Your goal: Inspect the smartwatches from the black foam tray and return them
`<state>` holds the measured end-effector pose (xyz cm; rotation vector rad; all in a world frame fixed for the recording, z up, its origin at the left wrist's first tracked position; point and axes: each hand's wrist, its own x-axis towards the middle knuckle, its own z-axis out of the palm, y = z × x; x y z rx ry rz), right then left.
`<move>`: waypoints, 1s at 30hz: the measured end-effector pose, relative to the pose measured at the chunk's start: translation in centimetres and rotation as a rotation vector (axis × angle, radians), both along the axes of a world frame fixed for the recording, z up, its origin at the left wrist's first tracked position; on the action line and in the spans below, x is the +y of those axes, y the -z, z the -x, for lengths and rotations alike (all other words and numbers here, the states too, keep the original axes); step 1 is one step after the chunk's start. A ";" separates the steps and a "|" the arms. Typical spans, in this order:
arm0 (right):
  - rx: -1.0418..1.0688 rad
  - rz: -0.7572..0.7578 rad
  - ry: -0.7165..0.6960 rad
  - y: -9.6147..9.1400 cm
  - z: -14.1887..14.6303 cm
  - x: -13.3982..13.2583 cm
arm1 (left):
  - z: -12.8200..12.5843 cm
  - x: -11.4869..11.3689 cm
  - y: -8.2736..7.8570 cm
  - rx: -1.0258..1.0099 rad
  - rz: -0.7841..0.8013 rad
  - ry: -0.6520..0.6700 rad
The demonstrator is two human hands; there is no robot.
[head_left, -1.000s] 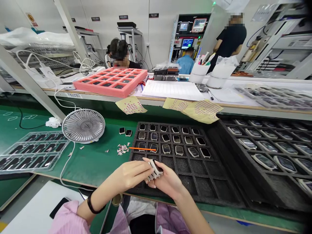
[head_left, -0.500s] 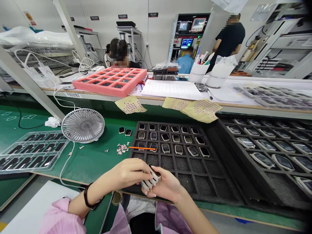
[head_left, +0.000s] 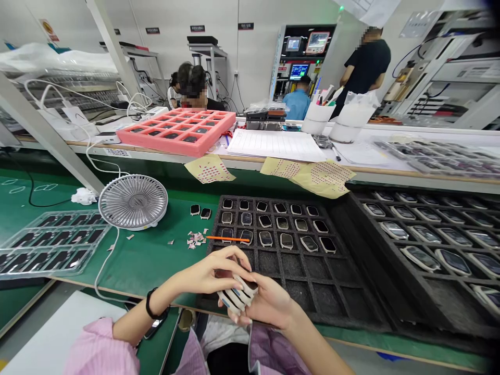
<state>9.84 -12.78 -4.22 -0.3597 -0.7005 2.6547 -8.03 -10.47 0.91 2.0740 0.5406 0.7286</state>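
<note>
Both my hands are held together over the front edge of a black foam tray (head_left: 308,281). Between them is a smartwatch body (head_left: 237,297) banded with white strips, its dark face partly hidden by my fingers. My left hand (head_left: 211,276) grips it from above, and my right hand (head_left: 267,304) supports it from the right and below. Rows of watch bodies (head_left: 265,238) sit in the tray's far cells, and the cells near my hands hold none. An orange stick (head_left: 226,238) lies across the tray's left rim, beside a pile of small paper scraps (head_left: 196,239).
A white desk fan (head_left: 133,202) and a clear plastic tray (head_left: 54,245) stand on the green mat at left. A second black tray (head_left: 429,245) holds watches at right. A pink foam tray (head_left: 175,133) and dotted yellow sheets (head_left: 324,178) lie ahead; co-workers are beyond the bench.
My left hand has risen and now curls over the top of the watch body. The body has tilted between my hands, and my left wrist has moved slightly right.
</note>
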 end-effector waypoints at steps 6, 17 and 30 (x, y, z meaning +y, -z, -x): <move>-0.144 -0.051 0.096 0.4 -0.3 -0.5 | 0.3 0.4 -0.4 0.156 0.145 0.044; -0.427 -0.382 0.371 0.8 -1.0 -0.1 | 0.1 0.7 0.0 0.226 0.100 -0.105; -0.916 -1.054 0.802 1.2 -0.3 0.2 | -4.9 -0.6 5.8 0.283 -0.531 -0.566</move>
